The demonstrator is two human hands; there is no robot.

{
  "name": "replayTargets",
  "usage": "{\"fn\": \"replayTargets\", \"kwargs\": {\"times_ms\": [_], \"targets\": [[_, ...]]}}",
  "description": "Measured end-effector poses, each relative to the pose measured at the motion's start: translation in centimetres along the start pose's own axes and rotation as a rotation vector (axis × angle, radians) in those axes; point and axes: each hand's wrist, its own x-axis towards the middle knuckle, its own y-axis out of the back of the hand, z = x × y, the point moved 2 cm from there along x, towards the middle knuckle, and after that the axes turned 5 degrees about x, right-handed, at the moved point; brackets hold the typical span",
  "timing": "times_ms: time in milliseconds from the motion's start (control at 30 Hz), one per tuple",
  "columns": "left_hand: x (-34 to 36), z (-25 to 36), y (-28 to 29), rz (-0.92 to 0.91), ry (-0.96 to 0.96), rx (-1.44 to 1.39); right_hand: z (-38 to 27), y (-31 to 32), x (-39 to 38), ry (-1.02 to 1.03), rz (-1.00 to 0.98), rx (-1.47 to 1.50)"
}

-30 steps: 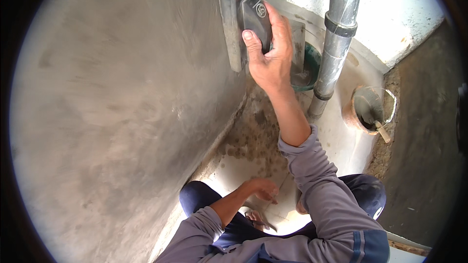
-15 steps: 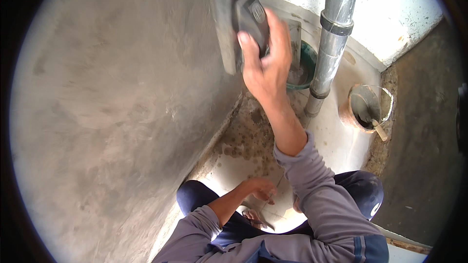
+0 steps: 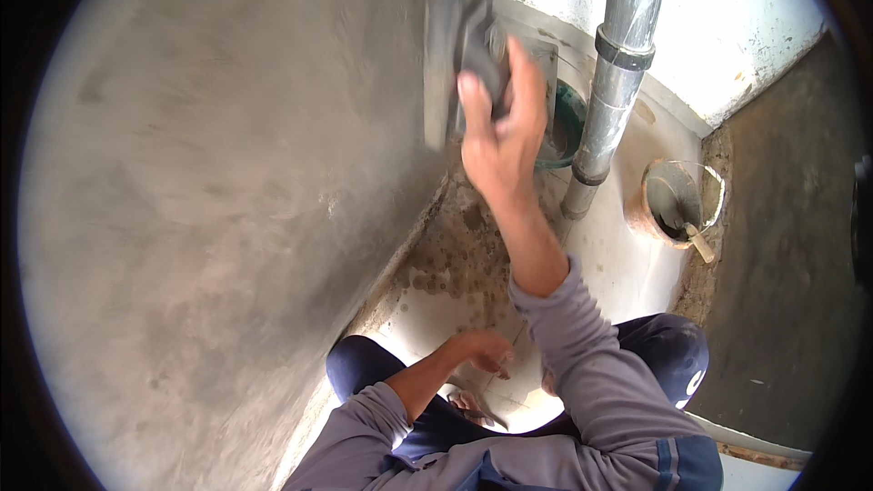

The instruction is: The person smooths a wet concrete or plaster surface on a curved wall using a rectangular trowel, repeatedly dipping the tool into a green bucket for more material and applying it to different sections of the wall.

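My right hand [image 3: 505,145] is stretched out ahead, fingers and thumb wrapped round the dark handle of a plastering float [image 3: 480,59]. Motion blurs the float. Its pale flat plate stands nearly upright along the grey plastered wall [image 3: 227,173] on my left, close to the corner; whether it touches the plaster I cannot tell. Down by my knees, my left hand [image 3: 486,350] hangs loosely with its fingers apart and slightly bent, nothing visible in it.
Beyond my right hand a green tub [image 3: 568,127] is partly hidden behind a grey pipe [image 3: 627,27]. To the right stands a stained bucket [image 3: 646,205] with a wooden-handled tool [image 3: 700,244] in it. Dark splatters mark the floor [image 3: 455,264] along the wall's foot.
My right hand has moved the float a little to the right, toward the corner, and its plate has turned more upright. The left hand has stayed nearly still.
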Motion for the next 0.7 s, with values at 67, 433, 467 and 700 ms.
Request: {"fn": "replayTargets", "kwargs": {"times_ms": [67,433,467,700], "targets": [[-0.4,0.2,0.4,0.002,0.056,0.017,-0.1,-1.1,2.0,0.093,0.077,0.063],[-1.3,1.4,1.8,-0.051,0.035,0.036,2.3,1.2,-8.2,-0.199,-0.068,-0.019],[-0.9,1.1,1.5,-0.038,0.005,0.043,1.8,1.2,-4.9,-0.193,-0.063,-0.003],[-1.0,1.0,1.4,-0.054,0.07,0.049,0.7,-2.0,0.6,0.091,0.024,-0.078]]}}
